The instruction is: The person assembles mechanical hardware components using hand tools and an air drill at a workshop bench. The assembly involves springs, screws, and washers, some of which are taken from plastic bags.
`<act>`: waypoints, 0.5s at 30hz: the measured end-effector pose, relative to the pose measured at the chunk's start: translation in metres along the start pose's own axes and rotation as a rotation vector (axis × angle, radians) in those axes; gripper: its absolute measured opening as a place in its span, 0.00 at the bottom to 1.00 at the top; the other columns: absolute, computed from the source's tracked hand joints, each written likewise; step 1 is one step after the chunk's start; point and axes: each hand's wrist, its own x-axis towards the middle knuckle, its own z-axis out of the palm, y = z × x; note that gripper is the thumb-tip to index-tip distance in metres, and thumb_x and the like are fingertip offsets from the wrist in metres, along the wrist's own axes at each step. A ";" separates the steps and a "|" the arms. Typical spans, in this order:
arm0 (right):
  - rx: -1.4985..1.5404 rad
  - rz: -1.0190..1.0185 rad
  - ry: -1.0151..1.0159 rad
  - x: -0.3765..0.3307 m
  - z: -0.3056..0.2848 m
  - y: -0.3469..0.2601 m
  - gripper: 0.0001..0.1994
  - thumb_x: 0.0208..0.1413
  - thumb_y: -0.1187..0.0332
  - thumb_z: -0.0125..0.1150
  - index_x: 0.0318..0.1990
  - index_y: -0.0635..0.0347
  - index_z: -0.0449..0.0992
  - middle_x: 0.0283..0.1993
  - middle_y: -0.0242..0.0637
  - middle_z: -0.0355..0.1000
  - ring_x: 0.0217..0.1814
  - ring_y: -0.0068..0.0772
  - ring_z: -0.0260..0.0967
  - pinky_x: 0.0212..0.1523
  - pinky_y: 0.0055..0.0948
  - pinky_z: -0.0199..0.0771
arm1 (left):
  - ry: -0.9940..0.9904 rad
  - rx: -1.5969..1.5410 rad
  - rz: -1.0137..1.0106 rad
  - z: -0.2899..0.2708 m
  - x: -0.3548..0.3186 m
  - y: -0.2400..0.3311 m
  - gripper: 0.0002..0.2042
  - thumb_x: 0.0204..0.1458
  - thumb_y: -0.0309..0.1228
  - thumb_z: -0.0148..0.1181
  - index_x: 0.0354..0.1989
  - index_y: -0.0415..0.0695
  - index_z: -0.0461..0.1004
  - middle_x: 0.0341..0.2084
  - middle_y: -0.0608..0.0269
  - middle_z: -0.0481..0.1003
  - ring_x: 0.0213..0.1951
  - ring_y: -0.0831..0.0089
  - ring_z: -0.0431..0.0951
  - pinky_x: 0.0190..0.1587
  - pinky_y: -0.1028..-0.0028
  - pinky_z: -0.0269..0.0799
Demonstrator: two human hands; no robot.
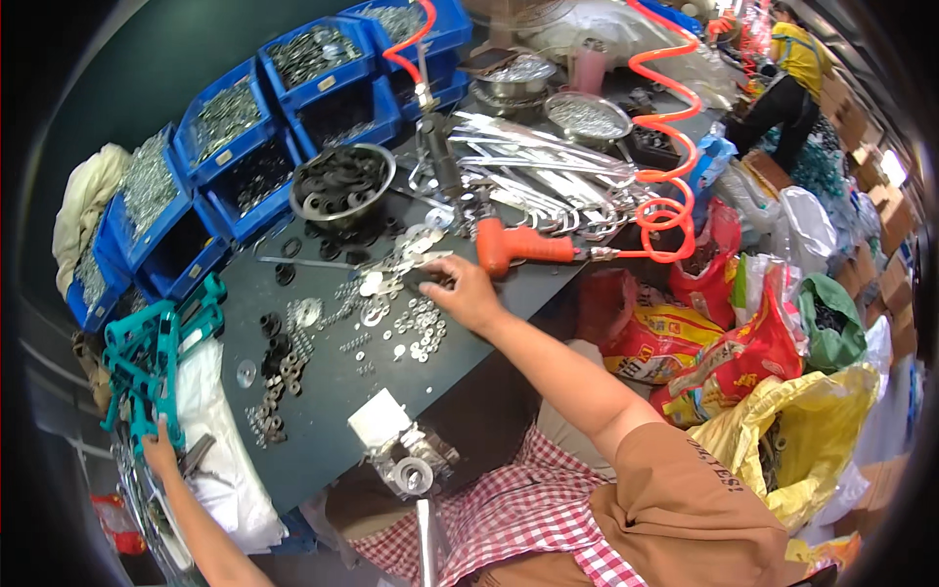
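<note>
The pistol-shaped tool is red-orange, and the coiled hose joined to it bright orange-red. The surface around the tool is dark greenish grey. Beyond it lie silver rods; to its left, blue bins, a silvery bowl of black rings and, farther off, teal frames beside white sheeting. To its right stand a red-and-yellow bag, a green sack and a yellow sack. Nearer the wearer than the tool, a brown shirt meets a red-and-white checked apron.

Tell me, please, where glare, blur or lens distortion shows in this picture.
In the head view, cartons tilt along the curved right rim, and corners are black; there too, glints streak the metal rods; also there, the distant person in yellow looks soft.
</note>
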 end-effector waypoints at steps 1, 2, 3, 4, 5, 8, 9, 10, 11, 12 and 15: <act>0.026 0.059 0.012 0.001 -0.003 0.000 0.13 0.42 0.70 0.63 0.37 0.64 0.75 0.34 0.37 0.70 0.33 0.26 0.69 0.36 0.24 0.69 | 0.103 0.016 0.025 0.015 -0.003 0.006 0.37 0.40 0.60 0.54 0.44 0.35 0.67 0.41 0.41 0.70 0.44 0.49 0.69 0.47 0.61 0.63; 0.106 0.081 0.036 0.002 0.001 0.006 0.15 0.41 0.68 0.64 0.38 0.65 0.74 0.34 0.37 0.70 0.32 0.26 0.69 0.35 0.24 0.69 | 0.049 0.010 0.084 0.014 0.008 -0.008 0.40 0.40 0.59 0.55 0.53 0.35 0.62 0.49 0.41 0.65 0.52 0.49 0.64 0.53 0.62 0.59; 0.106 0.081 0.036 0.003 0.001 0.006 0.15 0.42 0.67 0.64 0.37 0.65 0.74 0.34 0.37 0.70 0.32 0.26 0.69 0.36 0.24 0.69 | 0.009 0.005 0.087 0.016 0.015 -0.016 0.40 0.40 0.57 0.56 0.53 0.33 0.61 0.49 0.40 0.65 0.52 0.49 0.64 0.54 0.63 0.58; 0.101 0.085 0.041 0.002 0.000 0.008 0.15 0.42 0.66 0.65 0.37 0.66 0.75 0.34 0.38 0.71 0.33 0.26 0.70 0.36 0.24 0.69 | 0.002 -0.012 0.087 0.020 0.017 -0.014 0.39 0.40 0.57 0.56 0.53 0.33 0.62 0.49 0.39 0.65 0.51 0.49 0.64 0.53 0.62 0.59; 0.045 0.058 0.064 0.002 -0.007 0.010 0.15 0.42 0.66 0.65 0.37 0.66 0.75 0.35 0.39 0.72 0.34 0.27 0.70 0.36 0.24 0.69 | -0.032 -0.023 0.074 0.027 0.012 0.009 0.39 0.40 0.57 0.56 0.52 0.33 0.63 0.48 0.38 0.65 0.51 0.48 0.65 0.53 0.62 0.59; 0.057 0.079 0.093 0.003 -0.008 0.013 0.15 0.45 0.65 0.63 0.38 0.67 0.75 0.34 0.40 0.74 0.32 0.26 0.70 0.35 0.23 0.69 | -0.041 0.076 -0.164 0.023 -0.001 0.040 0.46 0.34 0.62 0.56 0.54 0.33 0.58 0.49 0.39 0.65 0.52 0.49 0.65 0.52 0.60 0.60; 0.112 0.158 0.059 0.003 -0.006 0.016 0.15 0.46 0.66 0.62 0.38 0.67 0.75 0.33 0.39 0.74 0.30 0.24 0.70 0.33 0.23 0.69 | -0.035 0.100 -0.216 0.028 0.007 0.033 0.48 0.34 0.63 0.56 0.55 0.33 0.56 0.50 0.40 0.64 0.52 0.49 0.64 0.53 0.60 0.60; 0.161 0.238 0.026 0.004 -0.007 0.014 0.14 0.47 0.66 0.61 0.39 0.68 0.75 0.32 0.39 0.74 0.28 0.22 0.69 0.31 0.22 0.69 | -0.034 0.121 -0.267 0.030 0.010 0.034 0.49 0.33 0.63 0.56 0.56 0.32 0.54 0.51 0.40 0.62 0.53 0.49 0.63 0.53 0.60 0.59; 0.167 0.239 0.022 0.005 -0.007 0.012 0.14 0.47 0.66 0.61 0.39 0.68 0.75 0.32 0.39 0.74 0.28 0.22 0.69 0.31 0.22 0.69 | -0.071 0.099 -0.305 0.029 0.013 0.034 0.49 0.34 0.60 0.58 0.58 0.31 0.51 0.52 0.40 0.61 0.55 0.51 0.62 0.53 0.63 0.60; 0.177 0.249 0.006 0.005 -0.008 0.010 0.14 0.48 0.67 0.60 0.39 0.68 0.74 0.32 0.38 0.74 0.27 0.20 0.68 0.30 0.22 0.68 | -0.068 0.103 -0.309 0.028 0.017 0.034 0.49 0.34 0.60 0.58 0.58 0.31 0.51 0.52 0.40 0.61 0.55 0.51 0.62 0.53 0.63 0.60; 0.231 0.276 -0.002 0.006 -0.009 0.008 0.14 0.49 0.68 0.58 0.41 0.68 0.73 0.31 0.37 0.74 0.26 0.18 0.67 0.29 0.20 0.68 | -0.132 -0.046 -0.232 0.024 0.032 0.020 0.46 0.34 0.53 0.60 0.57 0.32 0.52 0.52 0.41 0.61 0.55 0.52 0.62 0.53 0.65 0.59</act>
